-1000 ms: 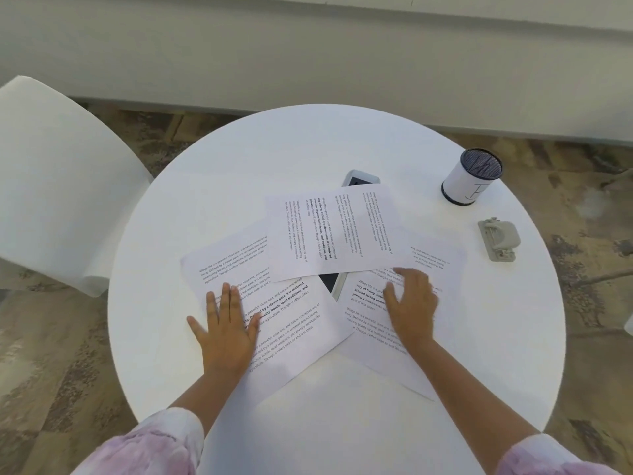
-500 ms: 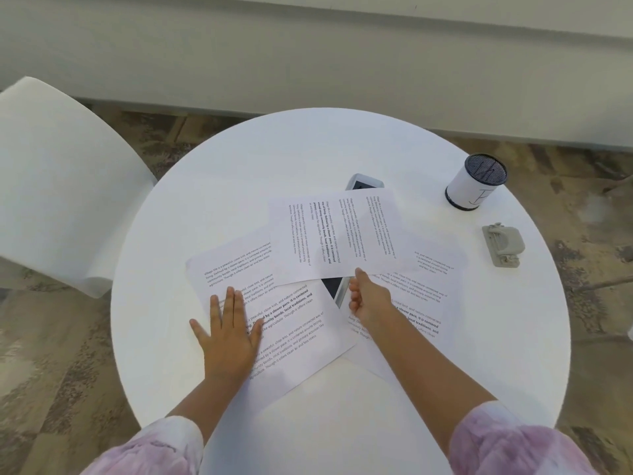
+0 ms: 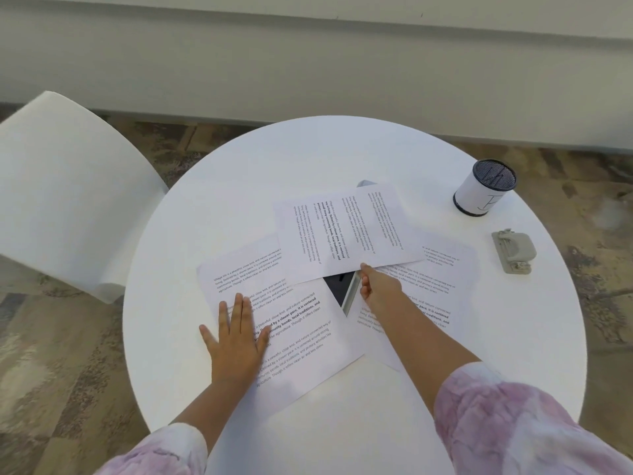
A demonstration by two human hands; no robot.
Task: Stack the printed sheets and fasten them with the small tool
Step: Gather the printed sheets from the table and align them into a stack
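Observation:
Three printed sheets lie fanned on the round white table [image 3: 342, 152]. My left hand [image 3: 236, 334] rests flat with straight fingers on the near left sheet [image 3: 308, 341]. My right hand [image 3: 376, 286] pinches the near edge of the top sheet [image 3: 346, 231] at the centre. The right sheet [image 3: 435, 289] lies under my right forearm. A small grey fastening tool [image 3: 513, 252] sits apart at the table's right side.
A phone [image 3: 342, 289] lies partly under the sheets, between my hands. A white cylindrical cup with a dark rim [image 3: 483, 193] stands at the back right. A white chair [image 3: 65, 197] is left of the table. A wall runs behind.
My right hand left the right sheet, moved left to the top sheet's near edge and pinched it. The top sheet has shifted a little. My left hand stayed flat.

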